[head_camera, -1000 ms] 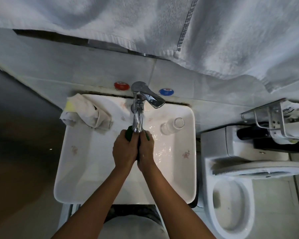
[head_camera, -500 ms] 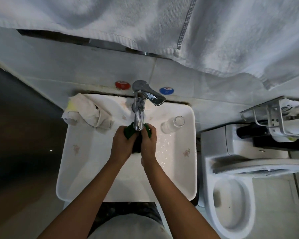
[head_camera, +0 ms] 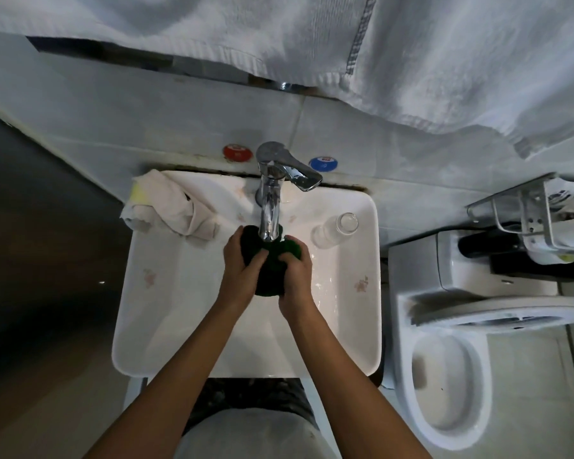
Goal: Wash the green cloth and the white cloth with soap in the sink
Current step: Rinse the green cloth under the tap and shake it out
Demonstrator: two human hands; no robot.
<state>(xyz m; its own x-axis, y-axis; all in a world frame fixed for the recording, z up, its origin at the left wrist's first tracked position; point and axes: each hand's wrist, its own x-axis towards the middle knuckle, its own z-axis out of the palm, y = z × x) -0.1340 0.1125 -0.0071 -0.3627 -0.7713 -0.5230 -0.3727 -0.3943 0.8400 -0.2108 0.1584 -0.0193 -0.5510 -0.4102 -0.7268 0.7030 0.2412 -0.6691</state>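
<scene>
Both forearms are bare with no sleeves showing; below them, a light grey garment (head_camera: 256,435) over dark patterned fabric (head_camera: 246,394).

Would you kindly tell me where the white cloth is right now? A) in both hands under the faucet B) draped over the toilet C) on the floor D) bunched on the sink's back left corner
D: the white cloth lies bunched on the sink rim's back left corner, while both hands hold the green cloth.

Pale tiled wall (head_camera: 395,154) at the far side, with a white towel (head_camera: 444,61) hanging over it. A toilet (head_camera: 451,376) stands right, a metal rack (head_camera: 524,207) above it. The left floor (head_camera: 40,293) lies dark.
</scene>
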